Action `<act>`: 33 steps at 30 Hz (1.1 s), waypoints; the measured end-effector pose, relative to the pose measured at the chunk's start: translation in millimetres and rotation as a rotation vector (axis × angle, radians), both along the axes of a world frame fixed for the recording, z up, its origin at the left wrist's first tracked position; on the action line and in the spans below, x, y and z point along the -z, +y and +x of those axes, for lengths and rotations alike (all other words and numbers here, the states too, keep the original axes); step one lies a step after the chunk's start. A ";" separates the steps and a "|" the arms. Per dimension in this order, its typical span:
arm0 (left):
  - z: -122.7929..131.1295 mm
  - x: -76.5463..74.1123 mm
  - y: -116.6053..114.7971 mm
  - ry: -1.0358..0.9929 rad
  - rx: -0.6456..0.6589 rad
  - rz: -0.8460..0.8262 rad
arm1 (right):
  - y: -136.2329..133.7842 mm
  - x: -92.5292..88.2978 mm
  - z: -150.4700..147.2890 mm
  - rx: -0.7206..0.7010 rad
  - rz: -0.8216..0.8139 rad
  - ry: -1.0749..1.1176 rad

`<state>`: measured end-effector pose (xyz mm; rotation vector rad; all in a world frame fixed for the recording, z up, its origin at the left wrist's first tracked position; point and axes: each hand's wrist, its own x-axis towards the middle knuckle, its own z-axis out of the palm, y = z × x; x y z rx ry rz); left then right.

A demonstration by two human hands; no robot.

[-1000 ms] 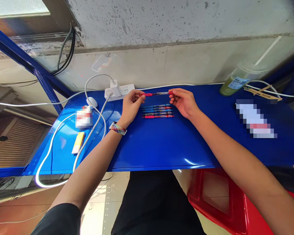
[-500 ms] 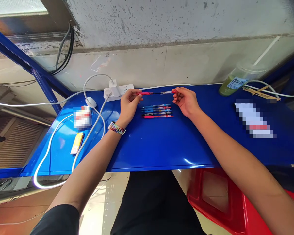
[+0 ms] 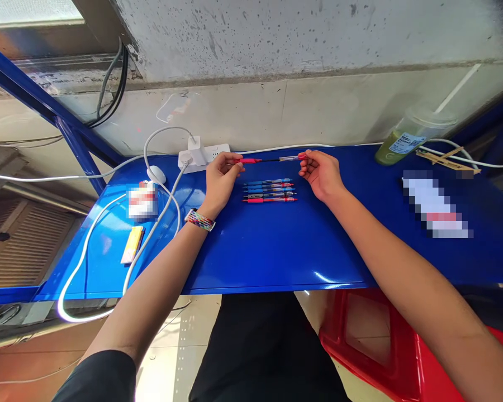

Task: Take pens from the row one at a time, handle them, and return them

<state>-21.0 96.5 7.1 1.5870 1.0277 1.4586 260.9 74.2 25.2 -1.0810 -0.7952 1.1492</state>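
My left hand (image 3: 223, 177), with a woven multicoloured band at the wrist, pinches the red grip section (image 3: 250, 161) of a pen. A dark refill (image 3: 270, 160) runs from it to the right, its far end inside the clear pen barrel (image 3: 288, 158). That barrel's red end is held between the fingertips of my right hand (image 3: 322, 174). Both parts are in line, just above the back of the blue table. Below them lies a stack of several pens (image 3: 270, 190), side by side and level, with blue, black and red grips.
On the left are a white power strip (image 3: 212, 153) with plugs, looping white cables, a mouse-like white object (image 3: 156, 175), a blurred packet (image 3: 142, 201) and a yellow box (image 3: 132, 244). At right stand a green drink cup (image 3: 402, 142) and a blurred phone-like item (image 3: 436, 204).
My right hand has shifted slightly right with the clear barrel, so more of the dark refill shows between the two pen parts. My left hand stays almost still.
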 end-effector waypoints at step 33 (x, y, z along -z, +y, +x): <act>8.9 -5.7 -11.5 0.131 0.038 0.101 | -12.0 -6.5 -12.6 -0.226 0.034 -0.019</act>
